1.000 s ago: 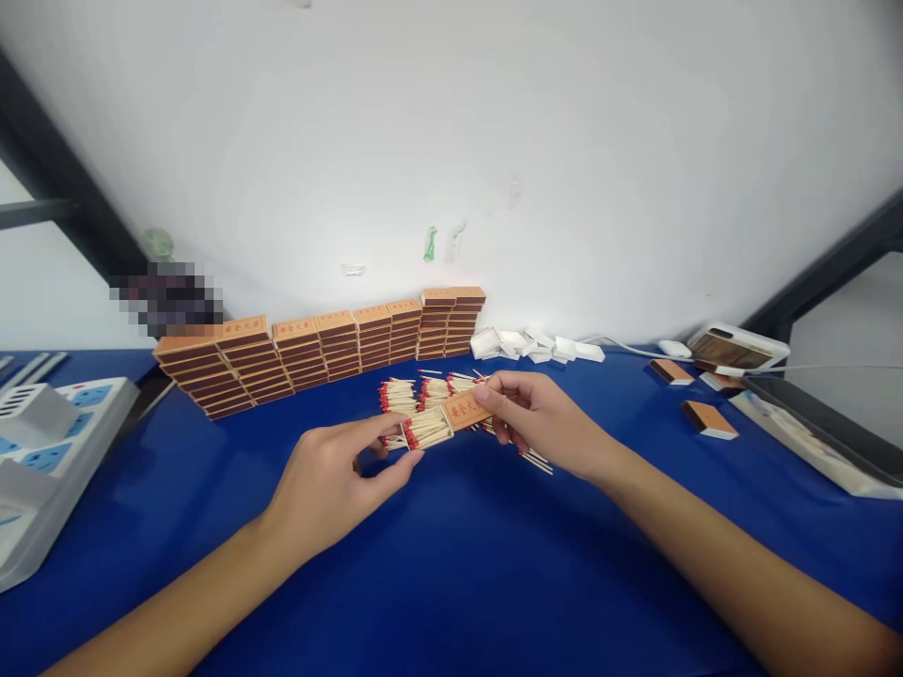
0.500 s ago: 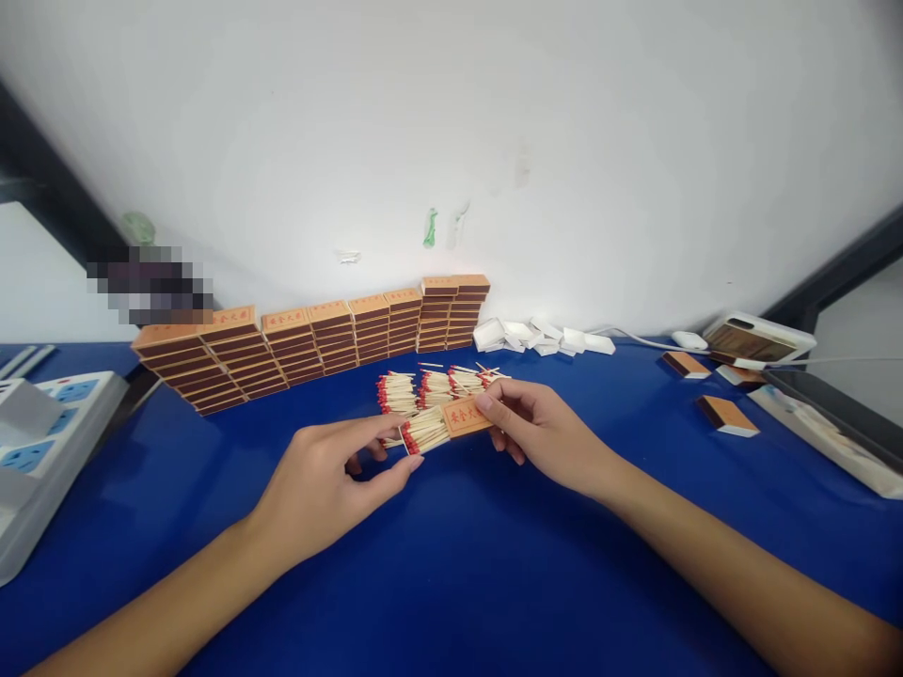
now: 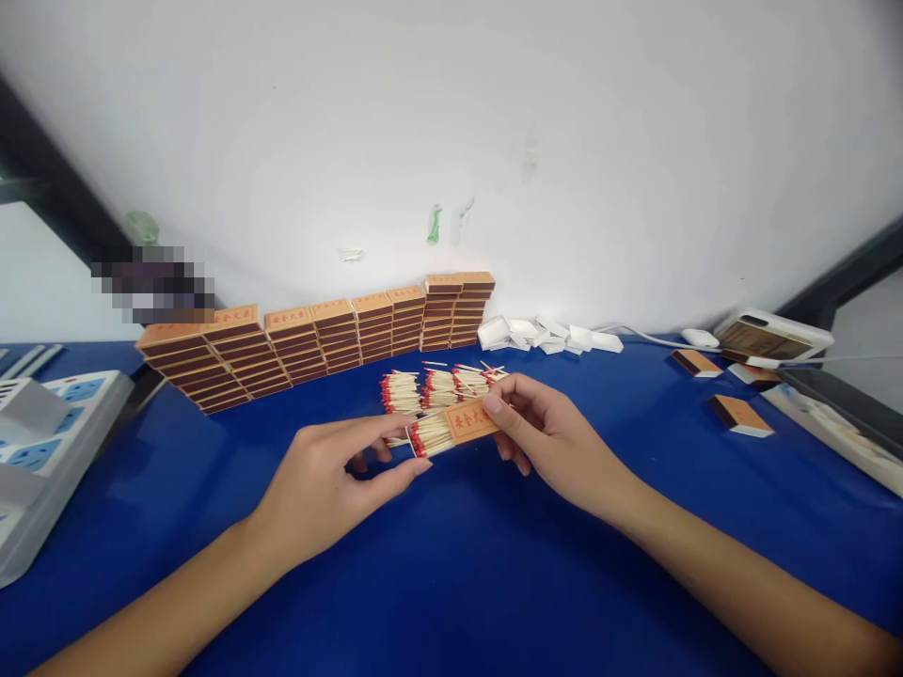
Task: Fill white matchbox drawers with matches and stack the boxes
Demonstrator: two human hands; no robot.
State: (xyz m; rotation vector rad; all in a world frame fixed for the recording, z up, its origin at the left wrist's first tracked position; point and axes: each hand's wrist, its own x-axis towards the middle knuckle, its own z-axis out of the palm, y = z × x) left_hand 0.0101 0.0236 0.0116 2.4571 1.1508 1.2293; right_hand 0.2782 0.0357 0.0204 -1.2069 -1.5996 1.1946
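My right hand (image 3: 546,428) pinches the orange sleeve (image 3: 466,420) of a matchbox between thumb and fingers. From the sleeve's left end a white tray (image 3: 415,451) sticks out partway, filled with red-tipped matches (image 3: 435,434). Thumb and fingers of my left hand (image 3: 345,461) close around the tray's outer end, with some fingertips hidden behind it. Just beyond the box, loose matches (image 3: 402,387) lie in several piles on the blue table (image 3: 451,583), partly covered by my hands.
Stacked matchboxes (image 3: 324,340) line the wall on the left and middle. White empty trays (image 3: 543,332) are heaped right of them. Farther right lie loose matchboxes (image 3: 739,416), a white cable (image 3: 649,336) and a dark phone-like slab (image 3: 847,404). A power strip (image 3: 63,442) stands at left.
The tray shows slightly less outside the sleeve than before, as its outer end is nearer the sleeve. Both hands keep their grip; the view has shifted slightly.
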